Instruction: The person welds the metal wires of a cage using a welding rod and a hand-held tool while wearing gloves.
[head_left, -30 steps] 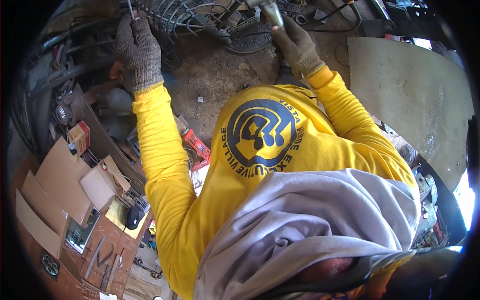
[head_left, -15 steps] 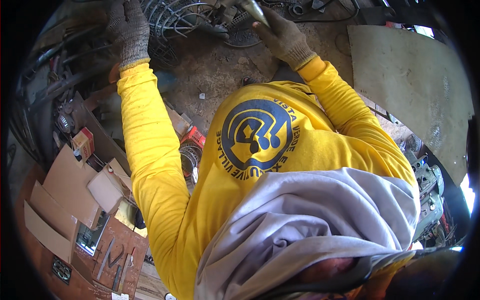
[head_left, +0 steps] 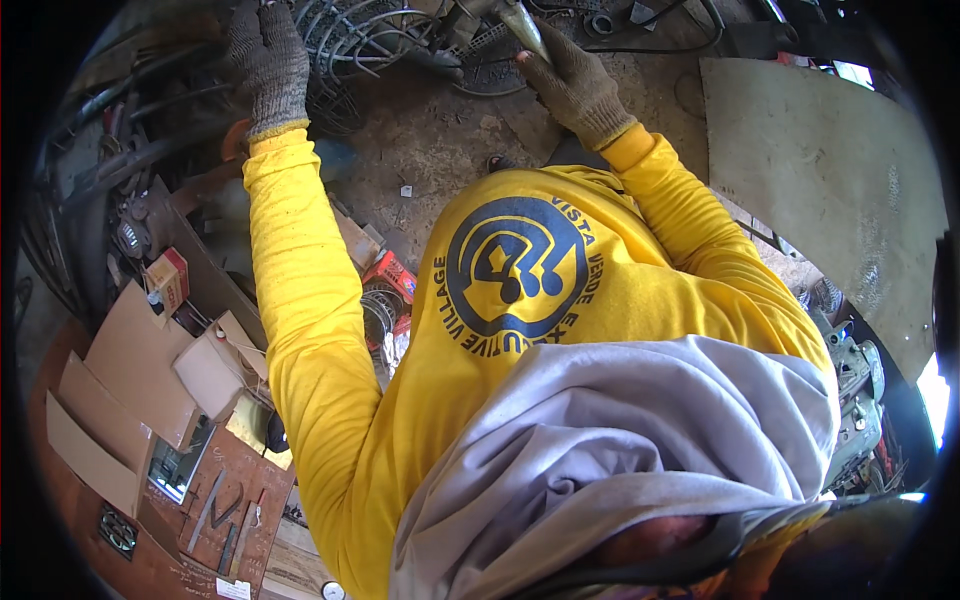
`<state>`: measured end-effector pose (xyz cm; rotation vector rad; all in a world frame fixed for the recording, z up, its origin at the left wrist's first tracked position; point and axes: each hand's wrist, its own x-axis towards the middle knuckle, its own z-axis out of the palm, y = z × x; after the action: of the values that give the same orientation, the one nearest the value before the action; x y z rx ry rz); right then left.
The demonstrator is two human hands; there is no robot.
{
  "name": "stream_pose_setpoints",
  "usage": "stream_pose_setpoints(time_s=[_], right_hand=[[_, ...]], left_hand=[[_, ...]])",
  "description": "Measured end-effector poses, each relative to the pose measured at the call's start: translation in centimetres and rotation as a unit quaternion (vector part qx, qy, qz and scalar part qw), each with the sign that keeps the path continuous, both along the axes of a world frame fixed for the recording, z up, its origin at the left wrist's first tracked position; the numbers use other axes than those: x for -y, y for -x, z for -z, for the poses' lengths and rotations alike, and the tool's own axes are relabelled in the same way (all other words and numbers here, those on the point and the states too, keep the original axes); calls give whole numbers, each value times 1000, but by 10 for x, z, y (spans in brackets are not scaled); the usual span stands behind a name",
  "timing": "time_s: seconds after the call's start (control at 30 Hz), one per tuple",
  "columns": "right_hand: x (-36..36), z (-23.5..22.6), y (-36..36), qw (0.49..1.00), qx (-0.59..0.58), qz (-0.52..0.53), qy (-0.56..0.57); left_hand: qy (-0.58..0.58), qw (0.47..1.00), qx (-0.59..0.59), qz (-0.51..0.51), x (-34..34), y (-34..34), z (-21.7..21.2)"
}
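Observation:
My left hand [head_left: 270,75], in a grey knit glove, reaches to the upper edge at the left, beside a round cage of bent metal rods [head_left: 365,40]. Its fingertips are cut off by that edge, so its grip is hidden. My right hand [head_left: 582,95], gloved alike, is closed around a pale, tapered metal tool [head_left: 522,28] at the top centre. A bare thumb tip shows against the tool. The tool's far end meets dark metal parts near the rod cage, and its kind cannot be made out. Both forearms wear yellow sleeves.
A large flat sheet [head_left: 830,190] stands at the right, with a grey-green machine [head_left: 858,400] below it. Opened cardboard [head_left: 140,370] and a brown board [head_left: 225,500] with flat metal strips lie lower left. Dark bars [head_left: 130,165] crowd the left. A black cable [head_left: 690,45] curves at the top.
Both hands have shifted slightly to the right in the picture, the tool moving along with my right hand. The background has shifted slightly too. The right hand's grip looks unchanged.

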<state>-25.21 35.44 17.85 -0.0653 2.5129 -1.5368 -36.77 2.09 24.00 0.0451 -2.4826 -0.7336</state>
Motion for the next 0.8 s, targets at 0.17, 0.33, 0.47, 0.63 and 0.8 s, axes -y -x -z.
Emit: stream_pose_setpoints(time_s=[0.17, 0.33, 0.47, 0.63, 0.8], right_hand=[[-9, 4, 16, 998, -57, -2, -15], [-16, -39, 60, 999, -44, -12, -23], [-19, -74, 103, 994, 33, -39, -97], [-24, -69, 148, 969, -30, -52, -241], [-11, -108, 156, 966, 11, -93, -241]], left_hand=[[1, 1000, 8, -15, -4, -1, -1], [9, 1000, -15, 10, 4, -4, 5], [-22, 999, -34, 35, -1, -3, 5], [4, 999, -31, 37, -4, -1, -2], [7, 996, -54, 63, 0, -8, 1]])
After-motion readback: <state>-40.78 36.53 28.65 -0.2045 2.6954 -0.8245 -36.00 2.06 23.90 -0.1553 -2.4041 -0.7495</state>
